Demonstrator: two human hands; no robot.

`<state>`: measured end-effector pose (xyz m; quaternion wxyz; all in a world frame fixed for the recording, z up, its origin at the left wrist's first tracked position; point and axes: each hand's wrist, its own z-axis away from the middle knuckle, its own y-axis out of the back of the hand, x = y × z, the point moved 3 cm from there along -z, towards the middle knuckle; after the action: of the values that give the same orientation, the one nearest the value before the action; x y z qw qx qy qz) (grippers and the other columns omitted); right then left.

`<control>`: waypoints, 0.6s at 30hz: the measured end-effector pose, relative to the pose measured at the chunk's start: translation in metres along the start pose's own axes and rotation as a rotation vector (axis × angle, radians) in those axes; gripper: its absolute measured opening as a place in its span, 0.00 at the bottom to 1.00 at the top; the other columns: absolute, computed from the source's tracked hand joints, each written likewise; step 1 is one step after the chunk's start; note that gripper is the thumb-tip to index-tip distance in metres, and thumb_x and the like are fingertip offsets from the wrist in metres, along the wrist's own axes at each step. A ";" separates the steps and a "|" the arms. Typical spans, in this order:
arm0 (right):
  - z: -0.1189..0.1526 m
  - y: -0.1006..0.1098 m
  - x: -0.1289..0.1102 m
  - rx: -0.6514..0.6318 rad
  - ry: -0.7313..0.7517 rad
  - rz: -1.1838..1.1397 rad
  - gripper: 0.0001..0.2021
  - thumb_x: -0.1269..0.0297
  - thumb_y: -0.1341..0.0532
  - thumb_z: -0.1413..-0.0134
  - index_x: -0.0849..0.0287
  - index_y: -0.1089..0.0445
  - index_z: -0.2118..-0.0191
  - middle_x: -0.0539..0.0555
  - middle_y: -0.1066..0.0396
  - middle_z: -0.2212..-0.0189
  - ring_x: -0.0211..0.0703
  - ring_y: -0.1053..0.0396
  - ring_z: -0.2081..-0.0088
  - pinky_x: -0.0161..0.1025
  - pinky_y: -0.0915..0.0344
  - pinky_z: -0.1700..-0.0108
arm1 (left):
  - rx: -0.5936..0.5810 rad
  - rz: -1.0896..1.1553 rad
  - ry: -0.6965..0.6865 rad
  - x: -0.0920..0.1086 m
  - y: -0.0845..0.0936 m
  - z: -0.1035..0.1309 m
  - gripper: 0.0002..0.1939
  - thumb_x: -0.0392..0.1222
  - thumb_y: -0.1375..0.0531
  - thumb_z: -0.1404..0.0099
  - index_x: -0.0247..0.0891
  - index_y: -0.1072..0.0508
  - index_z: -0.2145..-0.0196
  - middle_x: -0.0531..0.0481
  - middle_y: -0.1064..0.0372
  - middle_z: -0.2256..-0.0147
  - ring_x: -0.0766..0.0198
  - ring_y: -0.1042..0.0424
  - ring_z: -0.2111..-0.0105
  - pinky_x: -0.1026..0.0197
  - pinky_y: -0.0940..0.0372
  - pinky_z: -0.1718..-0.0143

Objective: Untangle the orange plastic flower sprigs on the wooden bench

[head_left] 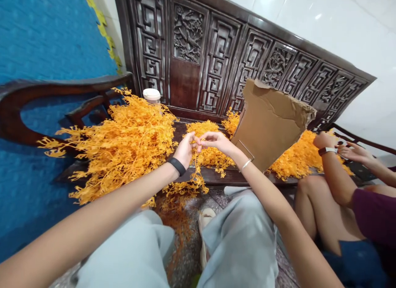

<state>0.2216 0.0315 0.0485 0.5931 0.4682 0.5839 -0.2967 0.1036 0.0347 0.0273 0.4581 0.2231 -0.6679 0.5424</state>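
My left hand (185,149) and my right hand (218,142) meet in front of me, fingertips pinched together and touching. Between them is an orange branching plastic piece (197,175), a thin strand with small curled sprigs that hangs down from the fingers. Its upper end is mostly hidden by the fingertips. Close to my left hand lies a large heap of the same orange pieces (130,141). Behind and below my hands a smaller orange pile (206,154) spreads over the dark wooden bench (213,178).
A cardboard sheet (269,123) stands tilted beside my right forearm. A white-lidded container (151,95) sits behind the large heap. At right, another person's hands (355,152) work near an orange pile (293,158). The carved bench back (185,86) rises behind. Orange bits (177,222) lie on the floor.
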 end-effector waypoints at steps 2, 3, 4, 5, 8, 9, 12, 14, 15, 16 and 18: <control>-0.003 0.003 0.002 0.046 -0.014 0.016 0.10 0.61 0.35 0.60 0.63 0.30 0.72 0.51 0.29 0.77 0.35 0.33 0.72 0.35 0.37 0.65 | 0.013 -0.019 0.012 -0.002 0.002 -0.001 0.19 0.43 0.53 0.38 0.37 0.39 0.85 0.54 0.44 0.88 0.70 0.42 0.84 0.67 0.43 0.77; -0.004 0.006 0.004 0.076 -0.015 0.025 0.10 0.62 0.35 0.61 0.63 0.30 0.73 0.50 0.29 0.78 0.34 0.34 0.74 0.34 0.38 0.66 | 0.020 -0.028 0.021 -0.002 0.002 -0.002 0.19 0.43 0.53 0.38 0.37 0.39 0.84 0.53 0.44 0.88 0.71 0.42 0.84 0.68 0.44 0.78; -0.006 0.008 0.007 0.103 -0.011 0.031 0.10 0.62 0.35 0.62 0.63 0.30 0.73 0.49 0.30 0.78 0.33 0.35 0.74 0.33 0.38 0.68 | 0.027 -0.037 0.028 -0.003 0.004 -0.002 0.18 0.43 0.53 0.39 0.37 0.39 0.84 0.53 0.43 0.87 0.70 0.42 0.84 0.68 0.45 0.78; -0.008 0.011 0.009 0.126 -0.003 0.034 0.10 0.63 0.34 0.62 0.62 0.30 0.72 0.49 0.30 0.77 0.32 0.36 0.75 0.33 0.39 0.70 | 0.035 -0.046 0.031 -0.003 0.005 -0.003 0.17 0.43 0.52 0.39 0.37 0.39 0.84 0.53 0.43 0.87 0.70 0.42 0.83 0.68 0.45 0.79; -0.011 0.015 0.013 0.149 0.011 0.023 0.09 0.64 0.34 0.63 0.61 0.31 0.72 0.48 0.31 0.76 0.32 0.37 0.75 0.32 0.39 0.70 | 0.061 -0.086 0.019 -0.002 0.009 -0.004 0.15 0.43 0.51 0.40 0.37 0.38 0.83 0.53 0.42 0.86 0.70 0.42 0.83 0.68 0.47 0.80; -0.011 0.015 0.013 0.152 0.012 0.023 0.09 0.64 0.34 0.64 0.61 0.31 0.73 0.48 0.31 0.77 0.32 0.37 0.75 0.33 0.39 0.70 | 0.062 -0.103 0.016 -0.001 0.010 -0.004 0.15 0.43 0.51 0.41 0.37 0.38 0.82 0.53 0.42 0.86 0.71 0.42 0.83 0.68 0.47 0.80; -0.012 0.016 0.013 0.194 0.019 0.040 0.07 0.65 0.35 0.63 0.61 0.32 0.75 0.47 0.33 0.78 0.31 0.39 0.76 0.32 0.41 0.71 | 0.036 -0.131 -0.008 0.001 0.011 -0.002 0.14 0.42 0.50 0.41 0.36 0.37 0.81 0.54 0.44 0.86 0.71 0.44 0.83 0.68 0.48 0.80; -0.013 0.015 0.011 0.262 0.016 0.037 0.05 0.67 0.36 0.62 0.61 0.33 0.76 0.47 0.35 0.80 0.30 0.41 0.78 0.32 0.43 0.74 | 0.022 -0.134 -0.038 0.003 0.008 0.000 0.13 0.41 0.50 0.41 0.36 0.37 0.82 0.55 0.46 0.86 0.71 0.45 0.83 0.68 0.47 0.79; -0.014 0.015 0.011 0.307 0.010 0.025 0.05 0.68 0.37 0.62 0.61 0.34 0.77 0.46 0.36 0.81 0.29 0.42 0.79 0.31 0.45 0.74 | 0.022 -0.139 -0.052 0.004 0.007 0.001 0.14 0.41 0.49 0.42 0.36 0.38 0.82 0.55 0.47 0.86 0.72 0.46 0.83 0.68 0.47 0.79; -0.015 0.014 0.010 0.358 -0.001 0.009 0.04 0.70 0.37 0.61 0.61 0.34 0.78 0.46 0.37 0.82 0.29 0.44 0.80 0.31 0.46 0.75 | 0.029 -0.145 -0.063 0.004 0.005 0.002 0.14 0.40 0.49 0.42 0.36 0.39 0.83 0.55 0.48 0.86 0.72 0.47 0.83 0.68 0.48 0.79; -0.017 0.012 0.010 0.473 -0.023 -0.021 0.04 0.73 0.39 0.61 0.62 0.36 0.79 0.45 0.39 0.84 0.28 0.46 0.81 0.31 0.48 0.76 | 0.058 -0.153 -0.083 0.004 0.003 0.001 0.16 0.39 0.50 0.41 0.36 0.42 0.86 0.55 0.50 0.87 0.72 0.49 0.84 0.68 0.49 0.80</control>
<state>0.2271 0.0535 0.0437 0.4702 0.5846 0.4962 -0.4369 0.0993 0.0348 0.0290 0.4635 0.3090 -0.6513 0.5153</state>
